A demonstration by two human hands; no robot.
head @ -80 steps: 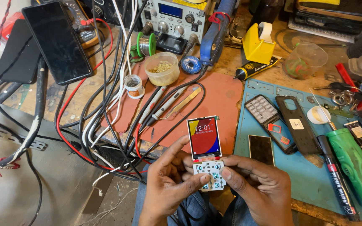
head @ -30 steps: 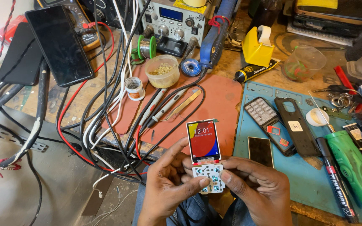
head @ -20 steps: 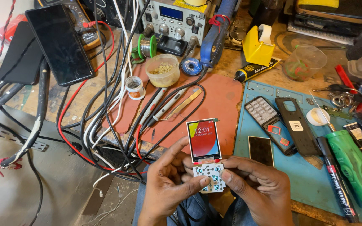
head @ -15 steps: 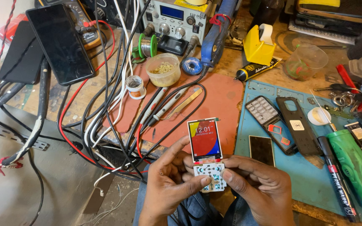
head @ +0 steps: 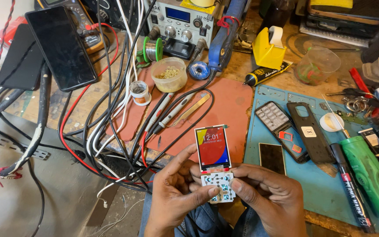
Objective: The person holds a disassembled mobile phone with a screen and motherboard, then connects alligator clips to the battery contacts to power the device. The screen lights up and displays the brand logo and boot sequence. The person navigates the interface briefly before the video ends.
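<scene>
Held low over the lap, just below the front edge of the rust-red rubber work mat [head: 224, 109]: a small bare phone board with a lit colour screen and a white keypad membrane [head: 214, 162], casing off. Looks light and thin, stiff but fragile by the look of it; screen glass exposed, contacts open. Best gripped by the side edges of the keypad half, never by the screen face.

Left hand [head: 176, 195] curled closely around the left edge of the board, thumb lying across the keypad's lower left. Right hand [head: 268, 197] wrapped the same way from the other side, thumb tip pressing onto the keypad's lower right. Both hands closed snugly on the board, fingers tucked behind it, no gap showing. Screen upright, tilted slightly back, glowing red, yellow and blue.

Right of the red mat: a blue silicone repair mat [head: 325, 193] on the worktop, carrying a dark keypad phone front with grey keys [head: 281, 127], a black plastic back cover [head: 310, 136] just beside it, and a black marker pen [head: 349, 188]. Beyond the red mat's far edge: a small clear tub of brass shavings [head: 169, 74] and a grey soldering station box [head: 183, 22]. Left of the red mat: a tangle of black, red and white cables [head: 106, 114].
</scene>
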